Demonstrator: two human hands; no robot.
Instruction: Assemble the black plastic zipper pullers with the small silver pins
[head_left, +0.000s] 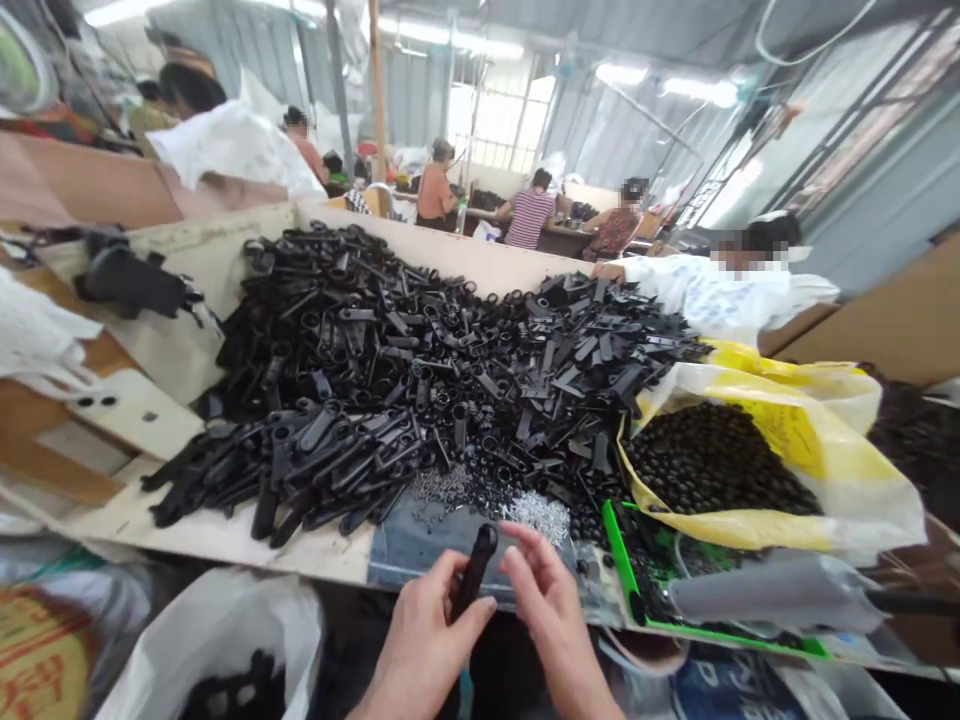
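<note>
My left hand [424,625] is closed around a long black plastic part [474,572], held upright with its ringed end up. Beside it, my right hand [551,605] has its index finger and thumb apart near the top of the part; nothing shows between them. A dark mat [405,550] lies just beyond my hands. On and behind it sit a heap of small silvery pieces [544,515], a heap of darker small metal pieces [442,487] and tiny black pieces. Similar black plastic parts [330,440] lie piled to the left.
A large heap of flat black pieces [577,350] fills the back right. At right are a yellow-white bag [847,490] of round black pieces, a green tray [619,560] and a grey tool [780,592]. A phone [142,415] lies left; a white sack [225,620] stands below. A person [720,285] sits across.
</note>
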